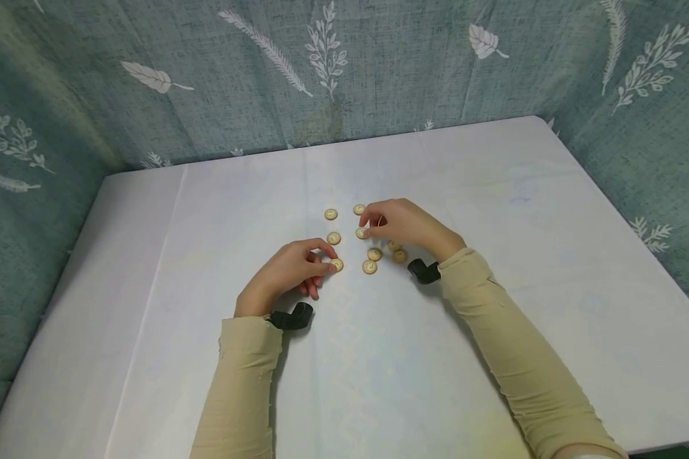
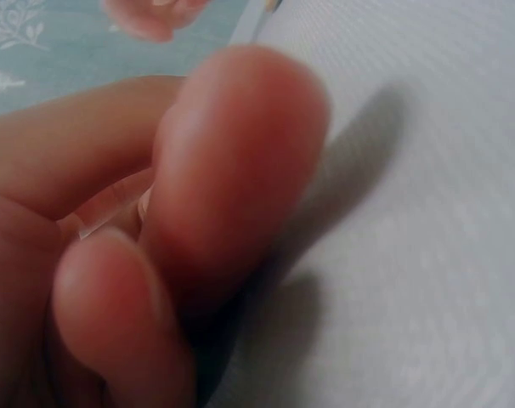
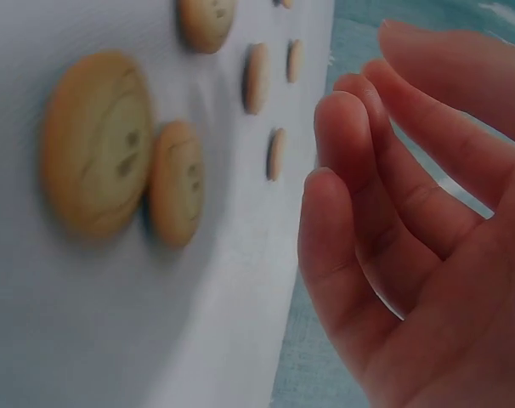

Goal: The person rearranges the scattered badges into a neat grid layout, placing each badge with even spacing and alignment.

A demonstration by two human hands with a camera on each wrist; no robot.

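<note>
Evidently, your desk (image 1: 580,255) is white and cloth-textured, backed and flanked by teal leaf-print curtains (image 1: 379,64). Your left hand (image 1: 289,271) pinches one button (image 1: 338,264) at its edge; your right hand (image 1: 407,223), fingers loosely bent and holding nothing, hangs just above another button (image 1: 360,234). Seven remaining buttons (image 1: 333,238) lie flat between and around your hands, holed faces upward. All are tan, wood-like discs, round, hence equal along every axis.

No readable text, label, brand or number appears in any view. The round wooden buttons (image 3: 100,144) carry small dark marks and faint curved lines, too blurred to make out as lettering. A pale purplish mark (image 1: 519,200) on the white tabletop (image 1: 494,357) is likewise illegible.
</note>
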